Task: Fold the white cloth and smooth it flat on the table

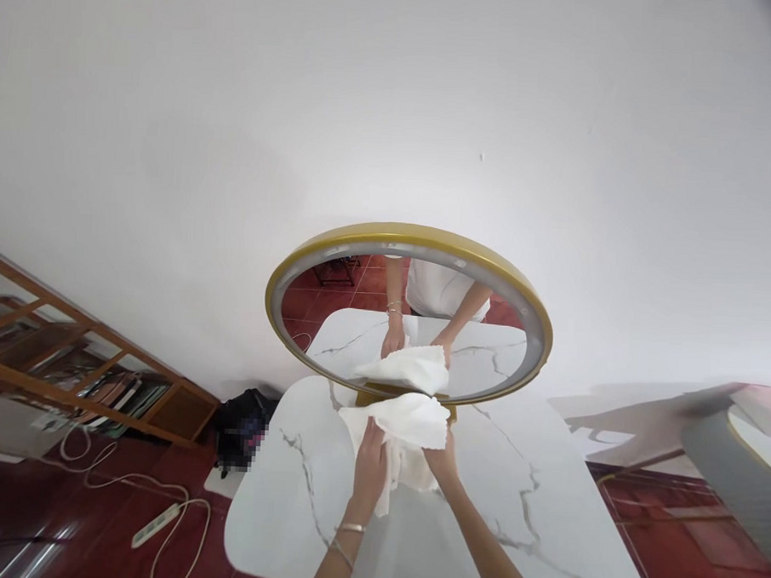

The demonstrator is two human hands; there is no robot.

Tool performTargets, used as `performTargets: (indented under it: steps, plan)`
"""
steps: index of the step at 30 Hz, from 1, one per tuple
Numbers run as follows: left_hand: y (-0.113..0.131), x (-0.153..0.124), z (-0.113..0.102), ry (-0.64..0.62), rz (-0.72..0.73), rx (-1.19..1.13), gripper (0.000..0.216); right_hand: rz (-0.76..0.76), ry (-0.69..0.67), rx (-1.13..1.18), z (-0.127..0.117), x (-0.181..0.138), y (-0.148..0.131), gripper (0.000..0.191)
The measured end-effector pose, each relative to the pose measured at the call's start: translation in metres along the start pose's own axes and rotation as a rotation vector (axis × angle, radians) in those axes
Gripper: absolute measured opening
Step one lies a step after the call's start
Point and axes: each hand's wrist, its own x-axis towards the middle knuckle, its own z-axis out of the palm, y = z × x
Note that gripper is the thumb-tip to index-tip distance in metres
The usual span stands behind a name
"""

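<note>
Both hands grip a white cloth (pixel 411 420), or possibly a large wipe, just in front of an oval-looking mirror (pixel 333 321) with a gold rim. My left hand (pixel 370 459), with bracelets at its wrist, has its fingers closed on the cloth's left part. At the right edge, my right hand (pixel 442 464) pinches the cloth, its fingertips hidden behind it. Part of the cloth hangs down between the hands over the tabletop. The mirror's gold base (pixel 453 413) shows partly behind the cloth. Reflected in the glass are both hands and the cloth.
The mirror stands on a white marble-patterned table (pixel 287 489) against a white wall (pixel 394 102). To the left are a wooden shelf (pixel 176 412) with books, a dark bag (pixel 239 427) and a power strip (pixel 156 526) on the red floor. A grey rounded object (pixel 729 449) stands right.
</note>
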Motion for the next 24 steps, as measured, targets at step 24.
performTargets:
  steps: [24]
  plan:
    - [0.081,0.043,-0.015,-0.529,0.432,-0.149,0.01,0.071,-0.121,-0.226,-0.074,-0.038,-0.04,0.014]
